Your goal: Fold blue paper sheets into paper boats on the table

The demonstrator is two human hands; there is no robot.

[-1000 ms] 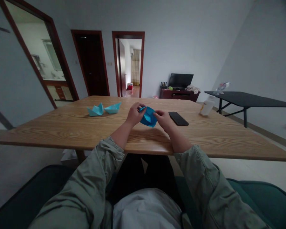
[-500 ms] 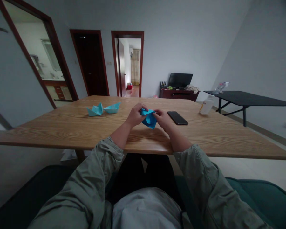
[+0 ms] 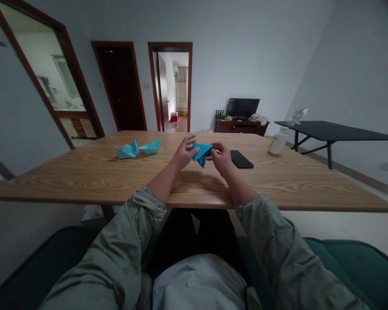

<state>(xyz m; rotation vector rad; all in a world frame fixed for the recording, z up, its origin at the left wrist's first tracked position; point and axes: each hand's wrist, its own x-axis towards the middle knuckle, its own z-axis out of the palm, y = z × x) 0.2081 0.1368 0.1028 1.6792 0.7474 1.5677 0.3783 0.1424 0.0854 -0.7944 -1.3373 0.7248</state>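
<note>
A folded piece of blue paper [image 3: 201, 151], roughly triangular with a point hanging down, is held up between my two hands over the wooden table [image 3: 116, 181]. My left hand [image 3: 183, 153] grips its left end, the thumb on the near face and some fingers raised behind. At the other corner my right hand [image 3: 222, 157] pinches the paper between thumb and fingers. Two light blue folded paper boats, a left one [image 3: 127, 150] and a right one [image 3: 150, 147], sit side by side on the table to the left.
Just right of my right hand lies a black phone [image 3: 241, 159]. A whitish plastic bottle [image 3: 278, 143] stands farther right on the table. Beyond are a black folding table [image 3: 336, 131] and a low cabinet [image 3: 221, 126] bearing a monitor [image 3: 243, 108].
The blue paper has gone from a puffed, opened shape to a flatter triangle pointing down. My left fingers have lifted and spread, and my right hand has shifted its hold to the corner.
</note>
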